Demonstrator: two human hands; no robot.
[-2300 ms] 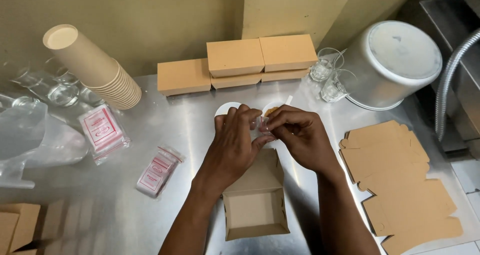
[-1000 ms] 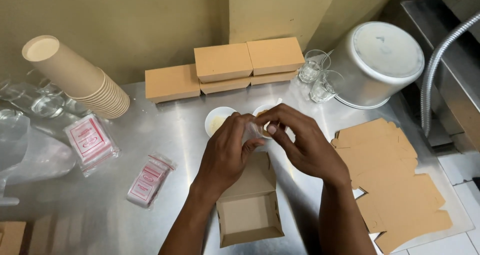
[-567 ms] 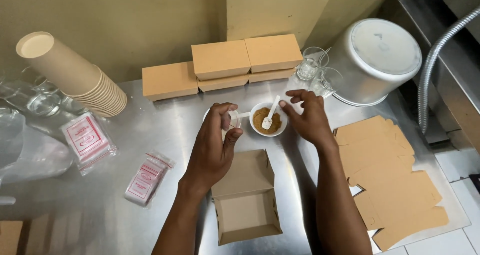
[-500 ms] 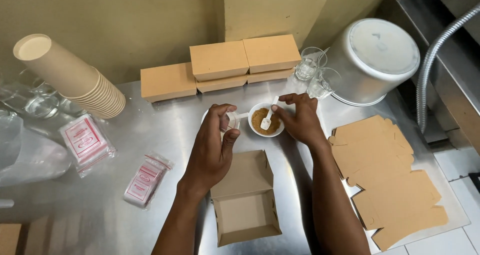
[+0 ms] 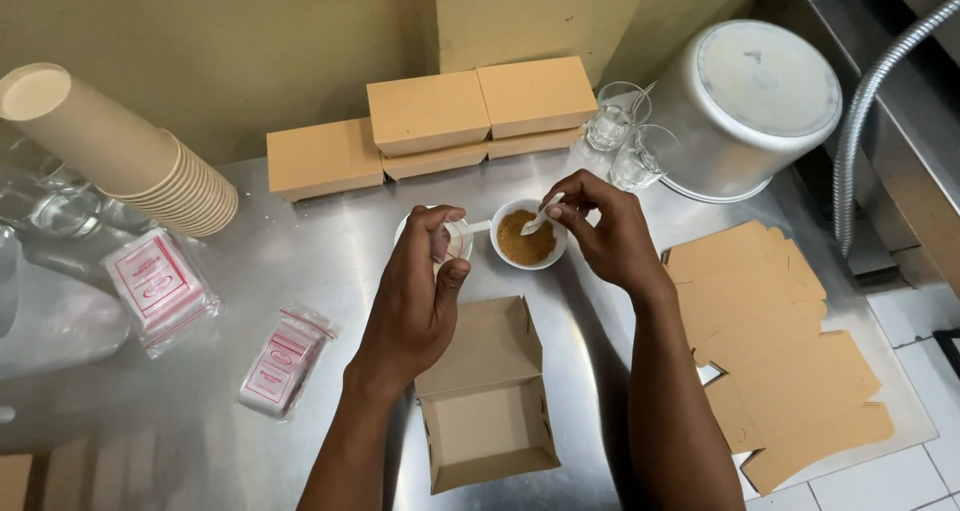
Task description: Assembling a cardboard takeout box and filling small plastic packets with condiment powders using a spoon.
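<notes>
A shiny metal table (image 5: 330,261) fills most of the view. At the back right a big silver pot (image 5: 755,106) stands upside down. On the right lies a pile of flat brown cardboard pieces (image 5: 775,341). A long stack of brown paper cups (image 5: 120,156) lies on its side at the far left. Closed brown boxes (image 5: 440,121) are lined up along the wall, some stacked on others.

Both arms reach up from the bottom of the view. Between them sits an open brown box (image 5: 485,411) with nothing inside.

The left hand (image 5: 415,296) is curled, and its thumb and fingers pinch a small clear bag (image 5: 455,239) just left of the white bowl (image 5: 527,238). The bag is held up above the table, and I cannot tell what is in it.

The right hand (image 5: 605,236) is bent at the wrist. Its fingertips hold the handle of a little white spoon (image 5: 540,216), which dips into the white bowl. The bowl is full of brown powder (image 5: 522,246).

Two packs of little bags with red print (image 5: 215,321) lie on the left side of the table. A few small clear glasses (image 5: 625,141) stand beside the pot.
</notes>
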